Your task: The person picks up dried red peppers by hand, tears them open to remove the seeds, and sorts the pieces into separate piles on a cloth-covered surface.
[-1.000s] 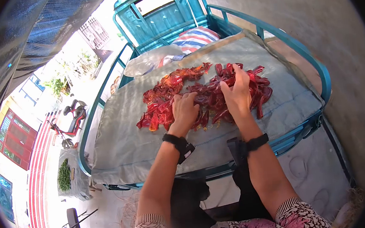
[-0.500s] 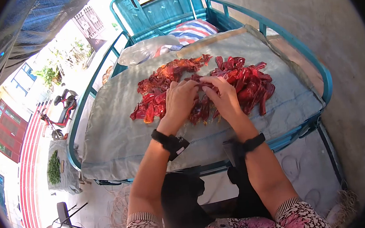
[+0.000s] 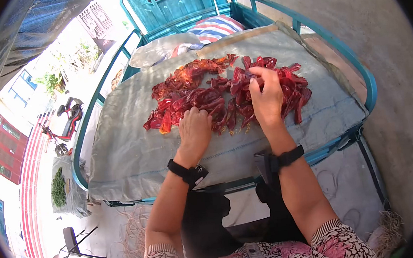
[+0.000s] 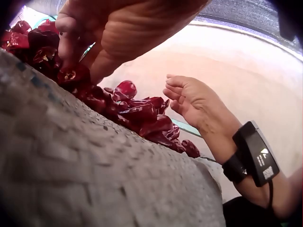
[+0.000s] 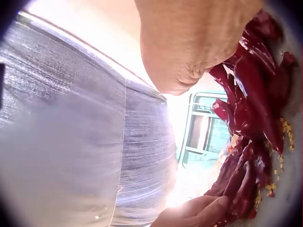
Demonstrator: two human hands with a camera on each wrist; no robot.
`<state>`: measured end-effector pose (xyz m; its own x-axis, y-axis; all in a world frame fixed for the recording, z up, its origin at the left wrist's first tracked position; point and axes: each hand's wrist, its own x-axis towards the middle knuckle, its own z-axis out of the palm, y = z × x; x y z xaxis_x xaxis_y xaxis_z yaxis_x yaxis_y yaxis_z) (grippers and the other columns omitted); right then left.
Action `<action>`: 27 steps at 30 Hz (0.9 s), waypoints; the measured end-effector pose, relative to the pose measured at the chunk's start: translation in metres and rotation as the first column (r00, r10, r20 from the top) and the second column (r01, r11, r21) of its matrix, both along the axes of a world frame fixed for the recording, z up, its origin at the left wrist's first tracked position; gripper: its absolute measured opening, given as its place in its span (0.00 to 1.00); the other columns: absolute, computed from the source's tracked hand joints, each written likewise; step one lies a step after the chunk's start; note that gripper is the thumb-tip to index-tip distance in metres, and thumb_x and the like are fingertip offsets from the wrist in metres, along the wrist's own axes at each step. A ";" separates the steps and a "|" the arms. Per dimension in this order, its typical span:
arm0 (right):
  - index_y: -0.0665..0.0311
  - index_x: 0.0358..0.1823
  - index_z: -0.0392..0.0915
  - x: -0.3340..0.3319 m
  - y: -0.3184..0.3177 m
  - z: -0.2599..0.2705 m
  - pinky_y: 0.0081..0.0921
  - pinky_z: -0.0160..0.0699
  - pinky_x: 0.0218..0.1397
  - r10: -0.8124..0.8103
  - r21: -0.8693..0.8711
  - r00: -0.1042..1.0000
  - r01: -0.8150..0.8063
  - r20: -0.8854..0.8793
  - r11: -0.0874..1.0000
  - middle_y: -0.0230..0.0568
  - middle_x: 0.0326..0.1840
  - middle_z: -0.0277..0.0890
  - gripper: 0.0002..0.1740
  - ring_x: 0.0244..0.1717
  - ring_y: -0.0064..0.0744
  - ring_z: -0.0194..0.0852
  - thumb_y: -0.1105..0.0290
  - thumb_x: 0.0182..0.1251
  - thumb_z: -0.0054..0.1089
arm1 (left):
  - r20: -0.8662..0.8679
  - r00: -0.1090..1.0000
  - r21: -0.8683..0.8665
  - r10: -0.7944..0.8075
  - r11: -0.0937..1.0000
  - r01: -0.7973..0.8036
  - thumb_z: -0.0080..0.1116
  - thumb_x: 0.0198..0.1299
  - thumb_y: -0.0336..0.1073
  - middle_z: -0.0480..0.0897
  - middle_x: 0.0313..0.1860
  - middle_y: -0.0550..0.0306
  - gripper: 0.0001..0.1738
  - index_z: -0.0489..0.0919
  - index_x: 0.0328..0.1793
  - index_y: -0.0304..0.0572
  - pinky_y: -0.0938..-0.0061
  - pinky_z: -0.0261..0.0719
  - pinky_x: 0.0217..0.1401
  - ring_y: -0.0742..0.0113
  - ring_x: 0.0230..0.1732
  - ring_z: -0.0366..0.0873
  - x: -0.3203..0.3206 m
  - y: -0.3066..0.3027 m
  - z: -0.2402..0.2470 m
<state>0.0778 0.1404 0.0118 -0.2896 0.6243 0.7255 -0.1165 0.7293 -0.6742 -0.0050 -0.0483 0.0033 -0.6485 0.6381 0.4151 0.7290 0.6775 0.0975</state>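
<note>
Dried red chili peppers (image 3: 292, 89) lie heaped on a grey woven sheet (image 3: 130, 150). At the front left of the heap, my left hand (image 3: 195, 130) has its fingers bent down among the peppers. In the left wrist view its thumb and fingers pinch a dried chili pepper (image 4: 74, 74) low over the sheet. My right hand (image 3: 267, 96) is raised at the right part of the heap, fingers loosely bent and thumb apart; the left wrist view shows nothing held in it. Small yellow seeds (image 5: 287, 135) are scattered beside the peppers.
The sheet covers a teal cart bed with side rails (image 3: 338, 58). Behind the heap lie a striped sack (image 3: 217, 27) and a pale plastic bag (image 3: 162, 49). A folding chair (image 3: 71, 241), a red scooter (image 3: 68, 121) and green stalks (image 3: 58, 187) stand off left.
Half a second ago both hands met at the middle of the heap. Since then the right hand has moved right and lifted, while the left has drawn left and nearer the body.
</note>
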 end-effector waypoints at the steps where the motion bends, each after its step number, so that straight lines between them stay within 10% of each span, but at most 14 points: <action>1: 0.60 0.53 0.81 -0.001 -0.002 -0.002 0.33 0.79 0.50 0.133 -0.077 0.991 -0.130 0.024 0.988 0.44 0.50 0.80 0.14 0.42 0.38 0.81 0.73 0.67 0.61 | -0.016 1.000 0.003 0.023 1.000 -0.023 0.58 0.67 0.40 0.79 0.42 0.48 0.12 0.85 0.47 0.42 0.53 0.78 0.50 0.49 0.50 0.79 -0.001 0.000 0.000; 11: 0.69 0.53 0.80 -0.001 -0.032 0.000 0.23 0.78 0.35 0.666 -0.343 0.746 -0.627 -0.005 0.700 0.37 0.36 0.81 0.15 0.29 0.20 0.77 0.66 0.73 0.62 | 0.405 0.859 0.580 -0.311 0.814 0.021 0.53 0.70 0.33 0.83 0.38 0.49 0.13 0.83 0.54 0.35 0.67 0.79 0.43 0.63 0.39 0.82 0.013 -0.002 0.012; 18: 0.66 0.44 0.83 -0.022 -0.008 -0.026 0.19 0.72 0.37 0.412 -0.371 0.870 -0.490 -0.272 0.789 0.31 0.34 0.75 0.07 0.31 0.18 0.70 0.72 0.69 0.63 | 0.313 0.939 0.456 -0.141 0.890 -0.018 0.66 0.62 0.38 0.82 0.42 0.48 0.18 0.83 0.56 0.39 0.64 0.79 0.46 0.57 0.42 0.82 0.019 0.004 -0.008; 25: 0.59 0.43 0.84 -0.008 -0.008 -0.021 0.28 0.77 0.44 0.073 0.223 0.997 -0.077 0.024 0.972 0.37 0.39 0.77 0.08 0.39 0.31 0.78 0.75 0.64 0.63 | 0.287 0.949 0.321 -0.127 0.946 0.029 0.68 0.54 0.38 0.82 0.46 0.45 0.22 0.84 0.56 0.41 0.60 0.80 0.51 0.49 0.46 0.83 0.026 0.004 -0.024; 27: 0.59 0.46 0.83 -0.006 -0.013 -0.019 0.27 0.76 0.42 0.161 0.151 0.986 -0.166 0.042 0.975 0.38 0.42 0.78 0.08 0.36 0.29 0.77 0.73 0.66 0.63 | 0.336 0.936 0.363 -0.106 0.932 -0.025 0.67 0.53 0.36 0.83 0.46 0.46 0.22 0.84 0.55 0.41 0.62 0.81 0.50 0.51 0.44 0.84 0.024 0.003 -0.025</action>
